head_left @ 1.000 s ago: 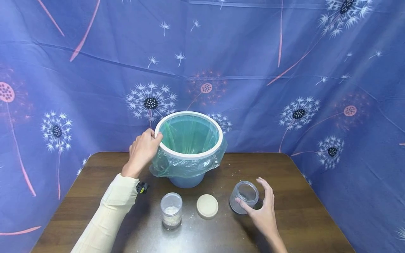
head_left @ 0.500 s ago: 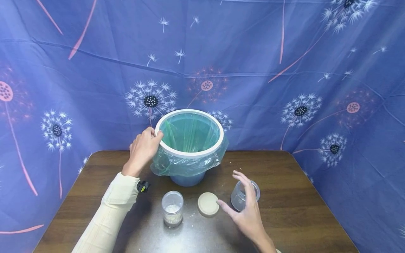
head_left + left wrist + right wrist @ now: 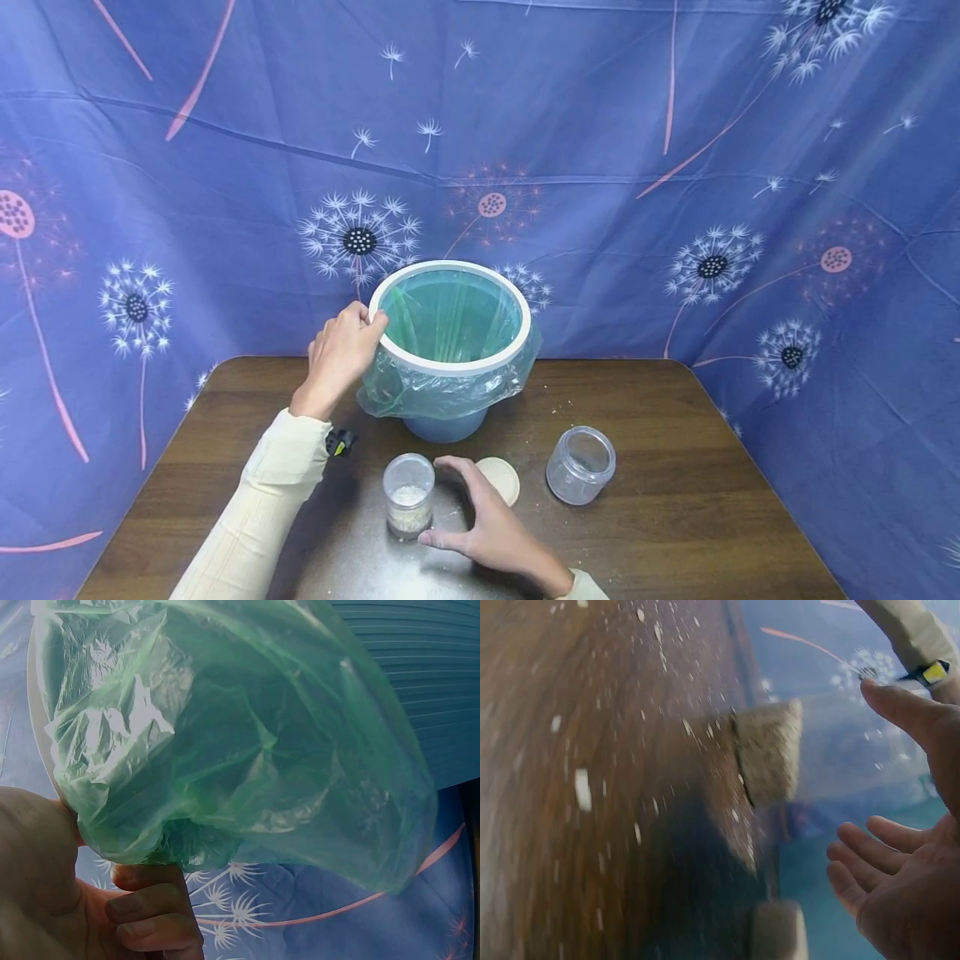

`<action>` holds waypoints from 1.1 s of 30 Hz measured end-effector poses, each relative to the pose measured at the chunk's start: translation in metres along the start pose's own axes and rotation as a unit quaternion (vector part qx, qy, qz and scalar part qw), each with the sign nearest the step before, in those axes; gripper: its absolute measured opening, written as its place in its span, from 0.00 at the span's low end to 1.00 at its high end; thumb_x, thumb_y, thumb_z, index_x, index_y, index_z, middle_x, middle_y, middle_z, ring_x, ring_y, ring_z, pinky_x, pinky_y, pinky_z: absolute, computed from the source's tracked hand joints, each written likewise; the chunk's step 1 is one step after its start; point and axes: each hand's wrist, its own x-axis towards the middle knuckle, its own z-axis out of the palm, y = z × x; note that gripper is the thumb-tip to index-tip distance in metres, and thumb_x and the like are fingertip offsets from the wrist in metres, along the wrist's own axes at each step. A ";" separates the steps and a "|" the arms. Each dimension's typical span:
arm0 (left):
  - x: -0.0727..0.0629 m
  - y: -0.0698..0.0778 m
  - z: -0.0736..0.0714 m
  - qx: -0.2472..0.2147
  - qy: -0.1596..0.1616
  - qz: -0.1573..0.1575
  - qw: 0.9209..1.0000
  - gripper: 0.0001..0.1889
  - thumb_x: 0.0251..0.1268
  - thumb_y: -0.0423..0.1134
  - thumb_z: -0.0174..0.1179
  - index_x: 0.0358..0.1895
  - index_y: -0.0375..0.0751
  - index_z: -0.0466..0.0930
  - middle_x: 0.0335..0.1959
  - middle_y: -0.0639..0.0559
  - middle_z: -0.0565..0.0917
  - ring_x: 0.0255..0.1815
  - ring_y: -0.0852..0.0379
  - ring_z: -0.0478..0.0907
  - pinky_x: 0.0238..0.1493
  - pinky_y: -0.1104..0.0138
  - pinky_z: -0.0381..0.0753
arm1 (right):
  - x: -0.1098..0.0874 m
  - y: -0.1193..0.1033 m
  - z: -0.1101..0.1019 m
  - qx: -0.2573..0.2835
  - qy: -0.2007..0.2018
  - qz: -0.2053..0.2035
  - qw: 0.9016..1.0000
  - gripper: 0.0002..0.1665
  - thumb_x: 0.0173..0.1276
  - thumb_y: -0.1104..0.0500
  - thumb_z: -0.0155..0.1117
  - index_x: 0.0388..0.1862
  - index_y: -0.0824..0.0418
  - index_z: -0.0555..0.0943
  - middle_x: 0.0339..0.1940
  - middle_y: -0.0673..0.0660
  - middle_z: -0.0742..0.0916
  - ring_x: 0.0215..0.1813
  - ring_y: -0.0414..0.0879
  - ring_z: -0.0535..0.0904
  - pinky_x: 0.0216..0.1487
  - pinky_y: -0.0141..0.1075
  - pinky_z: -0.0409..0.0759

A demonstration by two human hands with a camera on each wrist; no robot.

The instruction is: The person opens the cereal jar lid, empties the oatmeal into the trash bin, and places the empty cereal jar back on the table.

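Pinching a white bin rim (image 3: pixel 450 368) with my left hand (image 3: pixel 340 354), right hand (image 3: pixel 487 518) spread, just beside the partly filled jar (image 3: pixel 409 510)

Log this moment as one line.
left hand: grips bin rim | right hand: spread beside partly filled jar | cream lid: on table | second jar: uncovered, right of lid

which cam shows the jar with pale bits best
The head view: the jar shows whole and fairly sharp, pale bits included. The right wrist view has it side-on and blurred; the left wrist view does not show it.
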 end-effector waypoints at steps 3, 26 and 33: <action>0.000 0.000 -0.001 -0.001 0.002 -0.001 1.000 0.21 0.79 0.58 0.46 0.39 0.43 0.74 0.37 0.40 0.82 0.45 0.35 0.81 0.49 0.39 0.73 | 0.007 0.000 0.009 0.015 -0.020 0.010 1.000 0.52 0.61 0.44 0.85 0.78 0.52 0.67 0.70 0.49 0.80 0.73 0.49 0.76 0.75 0.47 0.71; 0.000 0.000 -0.001 -0.001 -0.001 -0.004 1.000 0.21 0.79 0.58 0.45 0.39 0.44 0.73 0.38 0.40 0.82 0.44 0.34 0.81 0.49 0.40 0.72 | 0.034 0.007 0.046 0.065 -0.019 0.049 0.997 0.46 0.50 0.51 0.91 0.67 0.50 0.79 0.55 0.49 0.89 0.58 0.39 0.84 0.65 0.38 0.78; 0.001 -0.001 0.000 -0.003 0.001 -0.004 1.000 0.21 0.78 0.58 0.46 0.38 0.44 0.73 0.37 0.41 0.81 0.44 0.34 0.80 0.49 0.40 0.72 | 0.034 0.007 0.052 0.030 0.004 0.061 0.998 0.40 0.47 0.49 0.93 0.59 0.51 0.83 0.48 0.46 0.90 0.52 0.35 0.85 0.58 0.36 0.81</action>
